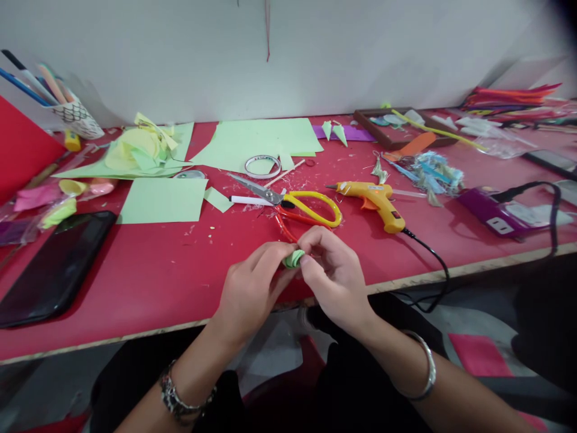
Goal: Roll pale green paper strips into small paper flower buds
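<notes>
A small rolled green paper piece [294,259] is pinched between both hands, near the front edge of the red table [180,270]. My left hand [253,282] holds its left side, fingers closed. My right hand [336,273] grips its right side with thumb and fingers. Just beyond the hands lie scissors [311,207] with yellow and red handles, blades pointing to the back left. A yellow glue gun [372,195] rests to their right, its nozzle toward the left. Green paper sheets [164,199] lie at the left and behind.
A black phone [58,264] lies at the left, below a pen cup [77,117]. A tape roll [262,166] sits behind the scissors. At the right are a purple power strip [500,213] with a black cable, tassels [428,171] and a brown tray [387,139].
</notes>
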A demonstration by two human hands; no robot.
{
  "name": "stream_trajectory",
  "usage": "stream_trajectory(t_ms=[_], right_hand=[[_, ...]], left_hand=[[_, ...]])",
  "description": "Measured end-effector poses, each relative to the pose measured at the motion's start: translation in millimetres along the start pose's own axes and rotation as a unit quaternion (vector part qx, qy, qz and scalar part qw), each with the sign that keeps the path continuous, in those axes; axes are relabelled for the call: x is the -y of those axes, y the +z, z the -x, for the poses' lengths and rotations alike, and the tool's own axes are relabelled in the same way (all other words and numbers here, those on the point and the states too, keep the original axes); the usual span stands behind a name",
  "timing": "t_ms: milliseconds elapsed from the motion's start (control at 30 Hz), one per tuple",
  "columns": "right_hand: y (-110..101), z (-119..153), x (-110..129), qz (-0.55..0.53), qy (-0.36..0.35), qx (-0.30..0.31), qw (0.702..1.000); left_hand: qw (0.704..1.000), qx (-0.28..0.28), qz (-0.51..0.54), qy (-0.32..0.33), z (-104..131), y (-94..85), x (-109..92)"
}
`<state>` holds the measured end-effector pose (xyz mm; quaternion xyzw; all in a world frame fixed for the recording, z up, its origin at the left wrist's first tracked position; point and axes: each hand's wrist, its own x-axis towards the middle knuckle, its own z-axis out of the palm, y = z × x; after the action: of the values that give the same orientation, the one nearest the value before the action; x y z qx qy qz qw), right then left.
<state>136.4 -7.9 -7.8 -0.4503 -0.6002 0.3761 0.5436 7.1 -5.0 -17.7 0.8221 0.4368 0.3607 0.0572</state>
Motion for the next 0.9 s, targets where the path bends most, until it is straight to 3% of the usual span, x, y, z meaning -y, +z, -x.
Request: stream_trajectory(t_ms=[300,600,900], right_hand=[[-4.4,-1.1,-2.9,-0.088,0.006,0.072,0.994],[-4.6,-1.6,-4.3,-0.102,0.025,0.083,0.991],[-0.1,-3.0,-3.0,-0.039,0.002,0.054,0.998]], left_hand=[[0.999,0.009,0.030,-0.014,-1.6,-4.5,0.3],[0.998,0.007,0.058,-0.029,-3.4,-5.6,-0.3],[1.000,0.005,0.028,-0.012,-0.5,-2.8,3.1]])
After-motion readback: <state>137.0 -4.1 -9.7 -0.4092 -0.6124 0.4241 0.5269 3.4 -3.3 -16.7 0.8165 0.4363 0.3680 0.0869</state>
